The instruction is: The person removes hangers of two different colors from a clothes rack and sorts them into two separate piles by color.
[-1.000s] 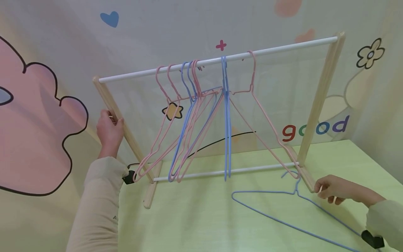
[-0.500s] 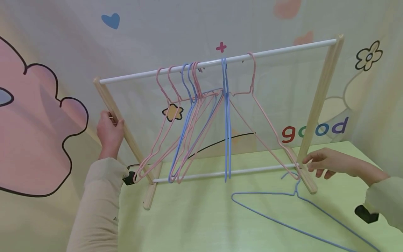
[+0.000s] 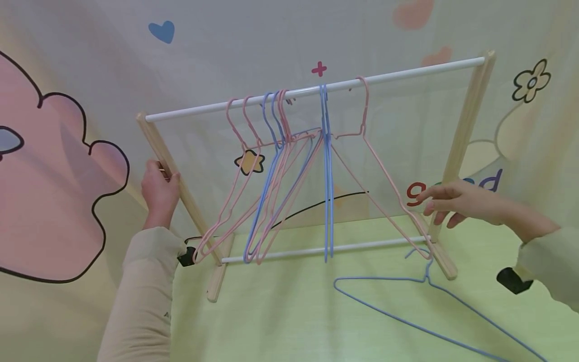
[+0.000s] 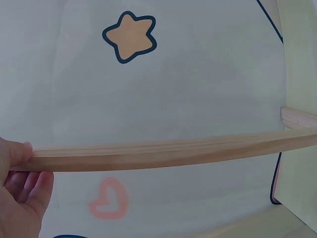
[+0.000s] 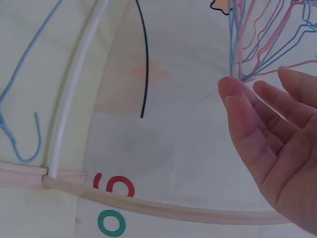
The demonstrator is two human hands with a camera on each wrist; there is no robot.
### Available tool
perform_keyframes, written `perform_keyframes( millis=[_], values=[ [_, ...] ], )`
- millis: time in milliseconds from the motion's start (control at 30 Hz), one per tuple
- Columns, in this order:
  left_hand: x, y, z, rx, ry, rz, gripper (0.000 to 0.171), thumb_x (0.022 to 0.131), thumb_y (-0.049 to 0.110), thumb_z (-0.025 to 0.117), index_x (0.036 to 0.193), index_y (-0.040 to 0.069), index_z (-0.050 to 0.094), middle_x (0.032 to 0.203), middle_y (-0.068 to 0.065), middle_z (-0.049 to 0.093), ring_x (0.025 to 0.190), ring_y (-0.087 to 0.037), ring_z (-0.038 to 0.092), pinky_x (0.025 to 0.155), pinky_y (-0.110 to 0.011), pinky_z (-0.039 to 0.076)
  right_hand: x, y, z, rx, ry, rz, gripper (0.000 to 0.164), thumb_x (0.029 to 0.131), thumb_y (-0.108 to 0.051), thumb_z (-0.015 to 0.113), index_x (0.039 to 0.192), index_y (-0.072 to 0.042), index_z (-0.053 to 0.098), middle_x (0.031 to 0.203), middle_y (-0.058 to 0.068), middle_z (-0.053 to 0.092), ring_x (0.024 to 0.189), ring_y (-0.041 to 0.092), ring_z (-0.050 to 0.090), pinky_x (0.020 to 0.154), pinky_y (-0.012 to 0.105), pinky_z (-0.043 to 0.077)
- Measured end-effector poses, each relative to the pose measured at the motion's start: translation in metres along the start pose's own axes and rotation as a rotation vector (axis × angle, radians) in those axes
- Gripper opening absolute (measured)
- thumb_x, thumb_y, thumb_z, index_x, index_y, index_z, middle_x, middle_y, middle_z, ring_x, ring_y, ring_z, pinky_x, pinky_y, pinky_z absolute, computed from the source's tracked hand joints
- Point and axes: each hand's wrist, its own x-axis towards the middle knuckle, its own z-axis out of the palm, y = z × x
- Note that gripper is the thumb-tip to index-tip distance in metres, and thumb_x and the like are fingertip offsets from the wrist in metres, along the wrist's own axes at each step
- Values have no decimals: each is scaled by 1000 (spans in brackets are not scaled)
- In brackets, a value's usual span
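In the head view, my left hand point(image 3: 160, 193) grips the left wooden post point(image 3: 193, 208) of a small clothes rack; in the left wrist view its thumb lies above the post and its fingers below. My right hand point(image 3: 466, 203) is raised in front of the right wooden post point(image 3: 470, 108), fingers relaxed and holding nothing. Close to its fingertips runs the sloping side of a pink hanger point(image 3: 384, 170) on the white top rail point(image 3: 429, 70). Several more pink and blue hangers point(image 3: 328, 151) hang further left. A blue hanger point(image 3: 389, 278) lies on the table, its hook beside the rack's right foot.
The rack's lower white bar point(image 3: 289, 253) runs between the two wooden feet, close over the pale green table point(image 3: 253, 322). Behind stands a pale wall point(image 3: 217, 50) with printed hearts, flowers and coloured letters. A black wrist camera point(image 3: 514, 280) hangs below the right sleeve.
My right hand has let go of the rack's right foot area, its fingers loosening, and has moved up and slightly left to the post. The left hand keeps its grip.
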Motion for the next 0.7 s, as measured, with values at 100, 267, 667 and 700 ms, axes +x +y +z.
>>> perform_keyframes(
  millis=[100, 267, 667, 700],
  values=[
    [0, 0, -1, 1, -11, -1, 33, 88, 15, 51, 115, 1, 39, 107, -20, 55, 98, -32, 53, 81, -43, 45, 2, -13, -7, 37, 11, -47, 27, 92, -19, 46, 117, -11, 49, 94, -8, 62, 80, 16, 60, 67, 31, 53],
    [0, -1, -1, 2, -12, 2, 32, 87, 14, 51, 114, 0, 40, 107, -20, 56, 98, -32, 53, 82, -42, 45, 6, -30, -12, 58, 40, -88, 24, 92, -16, 45, 116, -15, 48, 94, -8, 65, 79, 16, 60, 66, 31, 53],
    [1, -4, -1, -37, -10, 18, 34, 87, 16, 52, 115, 1, 40, 106, -19, 56, 97, -28, 56, 81, -39, 47, 15, -56, -10, 140, 21, -113, 34, 91, -18, 48, 123, -8, 43, 89, -4, 64, 79, 17, 61, 67, 34, 52],
    [1, -4, -1, -39, -10, 19, 34, 87, 16, 52, 115, 1, 40, 107, -19, 56, 97, -27, 56, 81, -39, 47, 16, -57, -10, 148, 16, -116, 34, 91, -19, 47, 123, -7, 43, 89, -3, 64, 79, 17, 61, 67, 34, 52]
  ],
)
